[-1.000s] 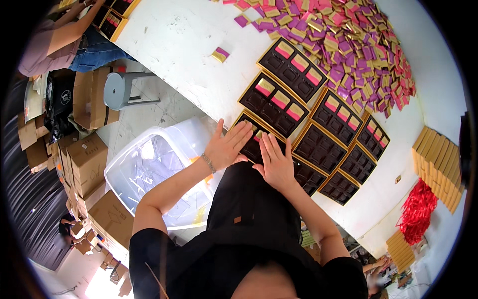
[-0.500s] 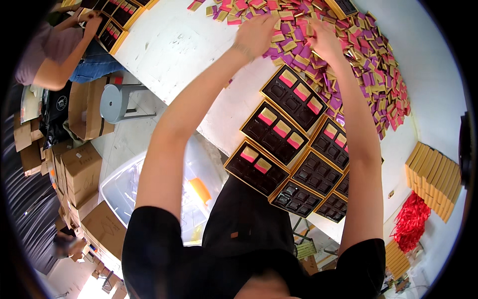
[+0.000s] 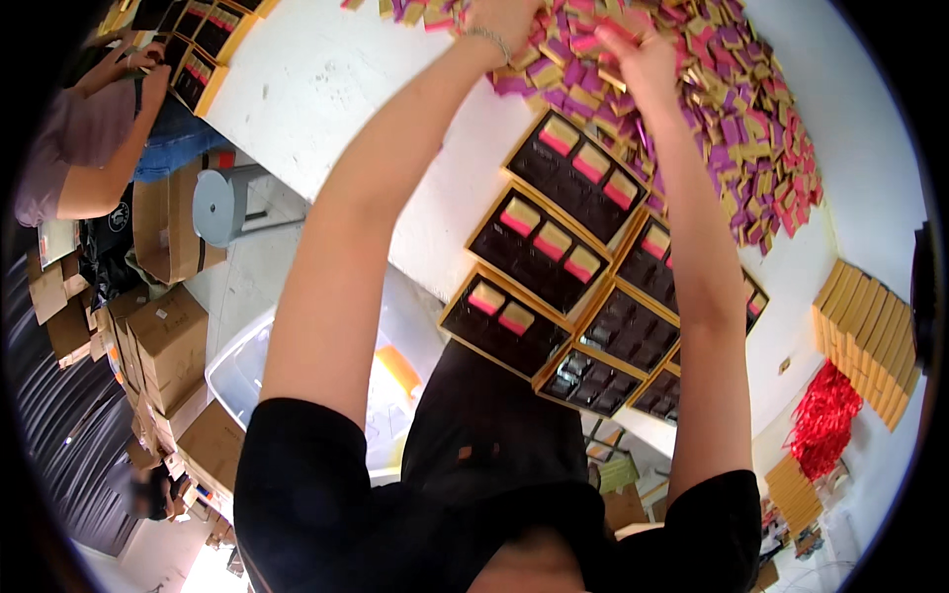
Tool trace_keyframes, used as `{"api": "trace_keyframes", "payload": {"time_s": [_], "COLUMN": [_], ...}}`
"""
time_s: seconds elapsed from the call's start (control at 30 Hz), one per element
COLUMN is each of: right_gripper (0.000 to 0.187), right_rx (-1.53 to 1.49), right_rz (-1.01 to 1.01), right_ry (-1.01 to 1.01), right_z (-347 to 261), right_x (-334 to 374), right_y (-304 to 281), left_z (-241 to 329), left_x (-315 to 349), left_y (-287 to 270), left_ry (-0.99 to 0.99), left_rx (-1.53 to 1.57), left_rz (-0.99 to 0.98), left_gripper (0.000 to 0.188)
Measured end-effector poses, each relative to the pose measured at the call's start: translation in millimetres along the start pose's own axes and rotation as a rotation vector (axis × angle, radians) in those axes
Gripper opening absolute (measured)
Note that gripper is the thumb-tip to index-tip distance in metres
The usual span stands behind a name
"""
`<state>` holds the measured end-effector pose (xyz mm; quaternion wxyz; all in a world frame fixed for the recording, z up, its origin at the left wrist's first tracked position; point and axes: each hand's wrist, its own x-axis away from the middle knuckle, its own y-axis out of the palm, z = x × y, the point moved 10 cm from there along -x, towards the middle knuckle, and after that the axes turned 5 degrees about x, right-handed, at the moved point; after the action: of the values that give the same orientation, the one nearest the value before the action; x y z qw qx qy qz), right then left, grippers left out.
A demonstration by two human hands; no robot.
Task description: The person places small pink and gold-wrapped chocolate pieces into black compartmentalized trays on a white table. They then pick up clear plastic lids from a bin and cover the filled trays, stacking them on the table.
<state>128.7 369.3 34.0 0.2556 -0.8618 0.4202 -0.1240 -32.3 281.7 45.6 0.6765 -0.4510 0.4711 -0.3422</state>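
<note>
A wide heap of small flat wrapped pieces (image 3: 732, 128), gold with pink or purple, covers the far side of the white table. My left hand (image 3: 502, 22) reaches over its left part, cut by the upper edge, its fingers mostly hidden. Over the middle of the heap, my right hand (image 3: 645, 59) has thumb and fingers drawn together; a pink piece (image 3: 589, 42) shows by the fingertips, but the grip is blurred. Nearer me are gold-rimmed boxes with dark compartmented trays. The far box (image 3: 563, 178) and middle box (image 3: 534, 242) each hold three pink-and-gold pieces, the near box (image 3: 499, 331) two.
More dark trays (image 3: 628, 326) lie under and beside my right forearm. Left are a co-worker's arm (image 3: 99, 183), filled boxes (image 3: 203, 74), a grey stool (image 3: 222, 206), cartons (image 3: 168, 341) and a clear plastic bin (image 3: 237, 366). Gold boxes (image 3: 865, 331) and red shredded filler (image 3: 825, 420) lie right.
My left hand has moved farther up and left, partly out of view. My right hand has shifted slightly, its fingers still over the heap. The whole view has tilted a little.
</note>
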Motion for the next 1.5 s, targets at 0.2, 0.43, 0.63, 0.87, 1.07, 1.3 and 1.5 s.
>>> {"api": "trace_keyframes", "payload": {"time_s": [0.2, 0.43, 0.63, 0.87, 1.07, 1.3, 1.5], "right_gripper": [0.03, 0.039, 0.036, 0.019, 0.026, 0.034, 0.038], "right_rx": [-0.698, -1.101, -1.452, -1.121, -0.664, -1.049, -2.065], "right_rz": [-0.086, -0.448, -0.425, -0.247, -0.112, -0.074, -0.489], "right_ry": [0.123, 0.586, 0.653, 0.636, 0.429, 0.706, 0.837], "right_z": [19, 39, 30, 71, 63, 78, 46], "right_x": [72, 289, 370, 405, 396, 416, 427], "right_y": [-56, -32, -23, -38, -64, -55, -21], "left_z": [64, 174, 217, 234, 235, 245, 253], "left_x": [50, 298, 360, 388, 405, 390, 319], "left_y": [-74, -145, -137, -104, -94, -112, -142], "left_ry": [0.305, 0.539, 0.513, 0.42, 0.265, 0.149, 0.012], "left_rx": [0.128, 0.536, 0.534, 0.257, 0.15, 0.131, 0.818], "left_rz": [0.236, -0.053, -0.166, -0.409, -0.487, -0.398, -0.161], "left_gripper": [0.02, 0.028, 0.034, 0.061, 0.079, 0.071, 0.057]}}
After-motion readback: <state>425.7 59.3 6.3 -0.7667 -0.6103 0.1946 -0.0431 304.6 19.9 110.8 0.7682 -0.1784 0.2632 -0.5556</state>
